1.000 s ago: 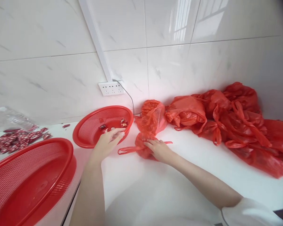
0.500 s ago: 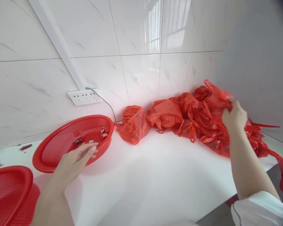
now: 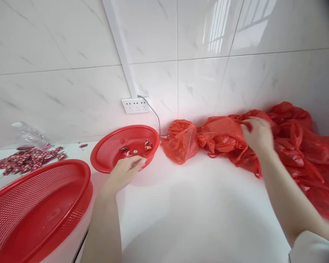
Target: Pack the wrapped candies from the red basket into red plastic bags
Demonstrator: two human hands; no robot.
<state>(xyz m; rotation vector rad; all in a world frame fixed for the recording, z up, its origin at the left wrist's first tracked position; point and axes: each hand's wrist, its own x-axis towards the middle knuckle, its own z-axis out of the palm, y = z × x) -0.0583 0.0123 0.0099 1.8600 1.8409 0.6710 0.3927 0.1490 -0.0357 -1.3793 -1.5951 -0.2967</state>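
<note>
My left hand (image 3: 127,170) hovers at the front rim of the smaller red plastic basket (image 3: 106,146), fingers loosely stretched and holding nothing I can see. Several small wrapped pieces (image 3: 148,145) lie on the basket's bottom, some partly behind the hand. Over the row of crumpled bags along the wall is my right hand (image 3: 259,135), its fingers closed on a thin red plastic bag (image 3: 222,128); the hand covers part of the grip. To the left of that bag sits another bunched red bag (image 3: 182,140).
A larger red mesh basket (image 3: 44,204) stands at the front left. Behind it are a pile of red patterned packets (image 3: 30,159) and a clear plastic bottle (image 3: 31,135) on its side. More red bags (image 3: 312,157) heap up at right. A socket strip (image 3: 136,105) with a cable is on the tiled wall.
The view has turned left, showing more of the larger basket and the packets. My right hand has moved left along the bags; the lifted bag is no longer raised. My left hand stays by the smaller basket.
</note>
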